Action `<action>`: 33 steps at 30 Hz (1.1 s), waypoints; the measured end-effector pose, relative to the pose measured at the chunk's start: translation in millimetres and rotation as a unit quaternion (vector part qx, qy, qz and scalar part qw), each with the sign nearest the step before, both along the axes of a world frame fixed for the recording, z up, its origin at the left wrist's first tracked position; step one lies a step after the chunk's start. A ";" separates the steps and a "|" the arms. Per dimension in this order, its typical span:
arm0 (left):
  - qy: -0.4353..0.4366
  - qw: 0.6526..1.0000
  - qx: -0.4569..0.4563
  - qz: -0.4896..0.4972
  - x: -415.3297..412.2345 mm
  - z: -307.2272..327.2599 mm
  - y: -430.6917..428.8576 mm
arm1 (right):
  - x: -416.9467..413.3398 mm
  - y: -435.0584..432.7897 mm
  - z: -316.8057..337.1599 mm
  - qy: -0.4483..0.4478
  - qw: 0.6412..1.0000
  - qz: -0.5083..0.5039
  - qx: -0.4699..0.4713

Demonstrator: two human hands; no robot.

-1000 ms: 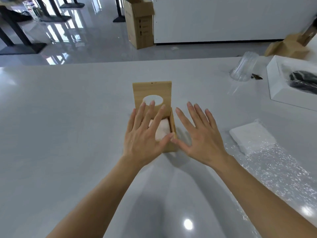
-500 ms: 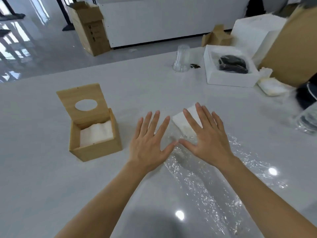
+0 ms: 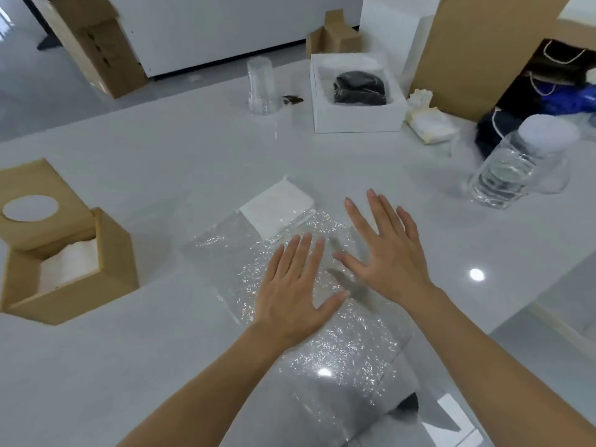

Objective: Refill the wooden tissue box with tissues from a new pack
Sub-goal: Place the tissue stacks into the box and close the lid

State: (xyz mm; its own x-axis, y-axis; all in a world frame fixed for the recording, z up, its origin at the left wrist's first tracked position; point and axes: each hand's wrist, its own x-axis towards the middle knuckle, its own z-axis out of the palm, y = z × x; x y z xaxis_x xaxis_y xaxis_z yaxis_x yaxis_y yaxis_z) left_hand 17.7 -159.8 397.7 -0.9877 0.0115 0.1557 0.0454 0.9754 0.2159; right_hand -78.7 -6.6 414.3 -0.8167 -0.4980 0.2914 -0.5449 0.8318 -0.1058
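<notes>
**Q:** What is pictured at the white table point(image 3: 193, 150)?

**A:** Two bare hands are seen held palm down over a clear crinkled wrapper point(image 3: 232, 262), which is spread flat on the tabletop. The left hand point(image 3: 295, 291) is kept flat, with its fingers straight and close together. The right hand point(image 3: 387, 250) is splayed wide just beside it, and the two thumbs are pointed towards each other. Nothing is gripped by either hand. Shadows are cast beneath both hands, and it cannot be told whether the plastic is actually touched.

**Q:** Where are the task's things placed?

**A:** A stack of white tissues point(image 3: 277, 206) is seen at the far end of the wrapper, just beyond the fingertips. The wooden tissue box point(image 3: 113, 253) is set well to the left, near the picture's edge. Its lid point(image 3: 32, 227), cut with an oval opening, is raised at the back. A white wad of tissue point(image 3: 69, 264) is seen lying inside the box.

**Q:** What else is shown?

**A:** A stack of clear plastic cups point(image 3: 261, 87) is seen farther back on the table. Beside it, a black object point(image 3: 359, 87) is held in a white carton point(image 3: 358, 119). A clear jar point(image 3: 516, 169) with a pale lid is placed at the right. A large cardboard box point(image 3: 477, 53) is stood behind it.
</notes>
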 end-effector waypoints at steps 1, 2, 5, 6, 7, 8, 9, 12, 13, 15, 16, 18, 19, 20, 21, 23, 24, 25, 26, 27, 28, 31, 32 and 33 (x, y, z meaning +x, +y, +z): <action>-0.019 1.000 -0.003 -0.005 2.2 -6.0 7.2 | -2.3 3.3 -1.8 0.000 1.000 -0.001 -0.001; -0.039 0.999 -0.011 -0.011 5.0 -12.3 12.0 | -4.0 5.4 -3.3 0.001 1.000 -0.001 -0.001; -0.094 0.995 -0.027 -0.026 11.0 -27.7 19.8 | -8.1 11.9 -8.1 -0.006 1.000 0.004 0.003; -0.108 0.993 -0.030 -0.029 11.8 -30.2 20.6 | -9.1 13.4 -9.6 -0.006 1.000 0.007 0.004; -0.121 0.992 -0.034 -0.031 12.8 -32.9 20.9 | -10.0 14.9 -11.4 -0.008 1.000 0.009 0.002; -0.129 0.991 -0.034 -0.030 13.3 -33.9 20.5 | -10.4 15.4 -12.8 -0.009 1.000 0.011 -0.003; -0.128 0.991 -0.031 -0.027 13.3 -35.7 19.7 | -10.5 15.6 -14.2 -0.012 1.000 0.011 -0.010; -0.112 0.993 -0.021 -0.023 13.6 -39.4 19.4 | -9.1 16.9 -17.8 -0.026 0.999 0.012 -0.030; -0.102 0.994 -0.017 -0.019 13.0 -38.4 19.3 | -8.5 17.4 -18.3 -0.027 0.999 0.012 -0.038; -0.099 0.995 -0.003 -0.013 11.5 -34.1 19.5 | -6.9 18.7 -19.1 -0.025 0.998 0.013 -0.052; -0.103 0.995 0.012 -0.008 10.6 -30.9 19.8 | -5.9 19.4 -19.6 -0.021 0.998 0.015 -0.061; -0.102 0.994 0.047 0.007 6.9 -24.3 20.0 | -2.8 21.8 -20.0 -0.009 0.996 0.018 -0.087; -0.108 0.992 0.067 0.015 3.8 -21.2 19.9 | -0.7 23.1 -19.4 0.000 0.994 0.021 -0.108; -0.122 0.988 0.093 0.021 0.0 -18.0 19.8 | 2.4 25.1 -17.7 0.016 0.990 0.031 -0.134; -0.143 0.981 0.128 0.029 -4.8 -14.3 19.7 | 5.8 27.7 -16.6 0.043 0.985 0.050 -0.162; -0.177 0.960 0.211 0.050 -13.1 -6.7 20.1 | 16.1 32.9 -14.1 0.092 0.967 0.105 -0.213; -0.185 0.949 0.248 0.063 -16.5 -2.6 19.9 | 22.4 35.0 -13.7 0.105 0.957 0.132 -0.235; -0.189 0.939 0.278 0.075 -18.5 0.8 19.7 | 29.0 36.9 -14.4 0.108 0.950 0.153 -0.250; -0.190 0.932 0.297 0.083 -19.7 3.9 19.7 | 35.1 38.8 -15.2 0.107 0.946 0.169 -0.257; -0.190 0.928 0.310 0.086 -20.3 6.5 19.8 | 40.2 40.9 -17.5 0.105 0.945 0.181 -0.252; -0.186 0.926 0.318 0.087 -20.3 9.1 19.9 | 44.7 43.0 -19.6 0.098 0.947 0.186 -0.242; -0.182 0.910 0.360 0.100 -20.6 21.0 23.5 | 47.3 46.0 -28.1 0.044 0.963 0.195 -0.181; -0.186 0.905 0.369 0.104 -20.9 24.4 25.6 | 45.1 44.3 -30.7 0.019 0.968 0.192 -0.158; -0.182 0.906 0.368 0.103 -21.5 26.6 27.4 | 42.3 40.4 -34.0 0.001 0.973 0.188 -0.136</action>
